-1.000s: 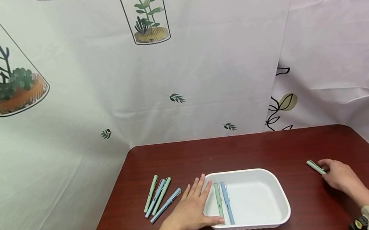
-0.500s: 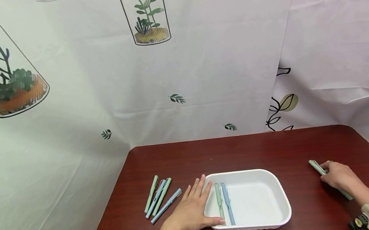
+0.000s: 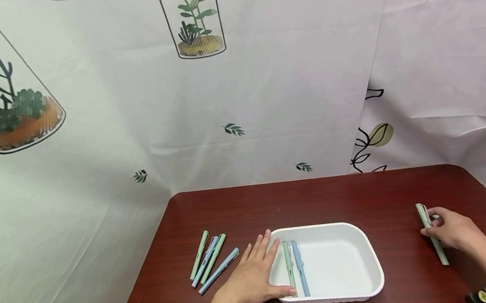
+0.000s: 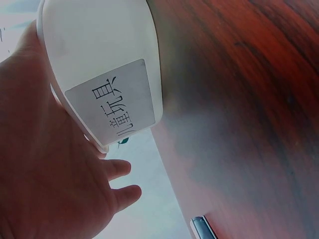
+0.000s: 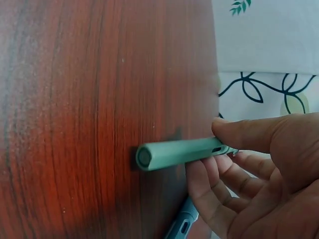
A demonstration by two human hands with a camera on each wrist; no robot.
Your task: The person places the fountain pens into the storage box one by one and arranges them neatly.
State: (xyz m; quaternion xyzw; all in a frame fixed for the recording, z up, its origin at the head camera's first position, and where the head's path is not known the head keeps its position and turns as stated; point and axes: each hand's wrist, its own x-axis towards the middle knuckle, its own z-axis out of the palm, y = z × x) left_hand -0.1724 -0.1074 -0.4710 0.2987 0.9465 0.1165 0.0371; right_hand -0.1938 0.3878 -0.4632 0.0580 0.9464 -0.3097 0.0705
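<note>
In the head view a white tray [image 3: 338, 299] stands on the table. A light green pen [image 3: 289, 264] and a light blue pen [image 3: 300, 268] lie side by side within it. My left hand [image 3: 249, 280] rests on the tray's left rim, fingers spread and thumb at the near corner. Off to the right, my right hand [image 3: 456, 230] pinches another green pen [image 3: 436, 243] between thumb and fingers. The right wrist view shows this green pen [image 5: 174, 153] close over the table, its blunt end toward the camera. Beneath those fingers shows part of a bluish pen [image 5: 182, 223].
Several green and blue pens [image 3: 211, 257] lie bunched on the table left of my left hand. The dark red table [image 3: 315, 201] meets a white patterned cloth [image 3: 262, 92] behind it. A label with printed characters [image 4: 112, 102] is on the tray's side.
The green pen in my right hand has turned from slanting to nearly upright in the head view, its near end swinging left. My left hand and the tray have stayed put.
</note>
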